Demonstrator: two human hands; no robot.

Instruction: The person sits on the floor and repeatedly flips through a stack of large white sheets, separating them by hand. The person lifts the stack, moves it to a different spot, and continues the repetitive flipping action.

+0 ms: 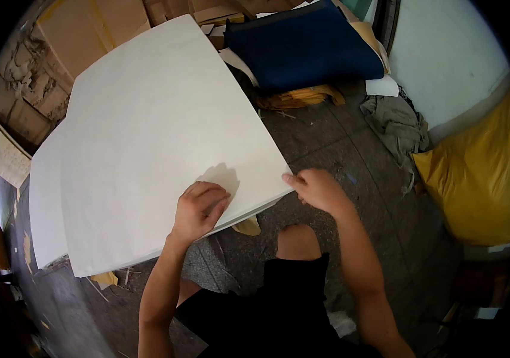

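Note:
A stack of large white sheets [153, 119], probably paper or thin board, spreads across the middle and left of the view. My right hand [318, 190] grips its near right corner, thumb on top and fingers curled below the edge. How many sheets it pinches is hidden. Close to the near edge, my left hand [198, 209] is over the top sheet, loosely curled, with a gap between thumb and fingers and nothing visible inside. Its shadow falls on the white surface just beyond the fingers. Several layers show along the near edge.
Brown cardboard [91, 33] stands behind the stack. Dark blue folded material [303, 45] lies at the far right, above yellow material [306, 97]. A grey cloth [395, 122] and a yellow sack [479, 173] are by the right wall. Scraps litter the dark floor [356, 161].

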